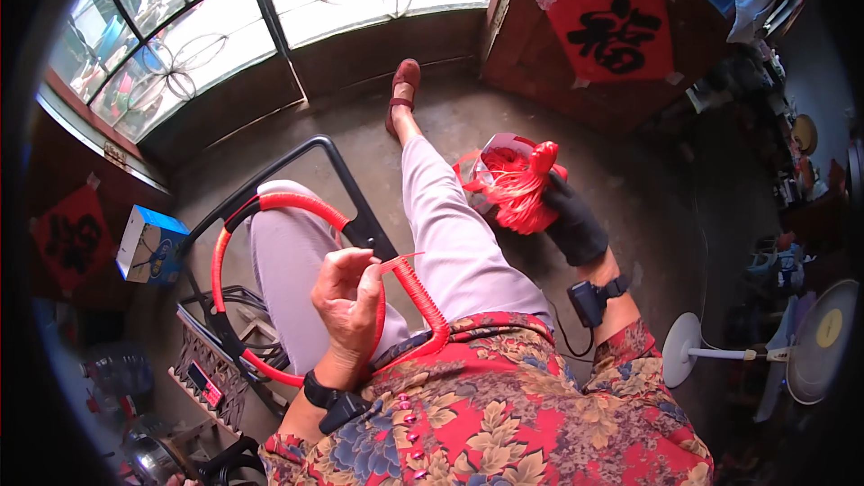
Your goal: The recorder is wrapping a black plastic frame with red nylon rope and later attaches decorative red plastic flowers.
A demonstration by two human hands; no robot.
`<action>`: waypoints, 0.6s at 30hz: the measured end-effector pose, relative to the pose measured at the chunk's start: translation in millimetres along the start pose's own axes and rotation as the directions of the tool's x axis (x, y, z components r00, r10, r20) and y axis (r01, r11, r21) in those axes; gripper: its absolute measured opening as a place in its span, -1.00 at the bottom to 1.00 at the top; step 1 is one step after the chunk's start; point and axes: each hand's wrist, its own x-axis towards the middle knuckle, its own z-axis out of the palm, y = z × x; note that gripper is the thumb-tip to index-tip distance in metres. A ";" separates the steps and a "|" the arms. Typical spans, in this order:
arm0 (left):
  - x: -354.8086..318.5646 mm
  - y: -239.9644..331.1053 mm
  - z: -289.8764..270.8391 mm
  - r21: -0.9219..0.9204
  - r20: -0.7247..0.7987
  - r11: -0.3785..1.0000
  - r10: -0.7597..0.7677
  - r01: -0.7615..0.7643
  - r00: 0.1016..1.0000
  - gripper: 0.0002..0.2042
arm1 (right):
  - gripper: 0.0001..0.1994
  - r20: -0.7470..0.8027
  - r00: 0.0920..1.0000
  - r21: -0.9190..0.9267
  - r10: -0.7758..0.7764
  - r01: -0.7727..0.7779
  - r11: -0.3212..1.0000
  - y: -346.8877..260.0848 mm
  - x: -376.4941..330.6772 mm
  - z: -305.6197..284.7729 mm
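Note:
My bare left hand (344, 301) is over my left thigh, with thumb and fingers pinched together at a thin red strip (407, 257). Beside it a bent frame (419, 292), mostly wound in red cord with dark stretches showing, rests across my lap and left leg. My right hand (576, 223), in a black glove, is out to the right of my knees. Its fingers close around a thick bundle of red plastic cord (520, 191). Part of that bundle lies against a white and red bag or wrapper (504, 142); the gloved fingertips are partly hidden.
A black tubular metal frame (337, 171) stands at my left leg. Near it are a blue and white box (148, 243) and a red phone-like device (205, 385). A white fan (814, 342) is at the right. Glazed doors (288, 9) close the far side.

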 end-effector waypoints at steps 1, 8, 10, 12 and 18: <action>-0.4 2.6 1.2 -0.022 0.014 1.000 0.010 -0.010 1.000 -0.83 | -0.51 0.002 0.999 -0.037 0.045 -0.045 0.998 0.8 -6.2 22.9; 5.3 16.1 17.1 0.204 0.276 0.972 0.057 -0.116 0.959 -0.53 | -0.58 0.151 0.987 -0.523 0.058 0.030 0.852 18.0 -26.0 121.7; 7.2 5.1 21.4 0.108 0.324 0.975 0.150 -0.194 0.934 -0.61 | -0.60 0.268 0.951 -0.468 0.153 -0.010 0.884 25.1 -21.5 127.8; 2.0 3.6 18.1 0.142 0.300 0.990 -0.064 0.022 0.952 -0.73 | -0.61 0.271 0.956 -0.627 0.113 0.087 0.774 25.4 -16.4 128.6; 2.4 -15.2 21.2 -0.053 0.065 0.998 -0.032 0.035 0.997 -0.84 | -0.49 0.072 0.898 -0.837 -0.434 0.291 0.464 18.2 -21.3 118.8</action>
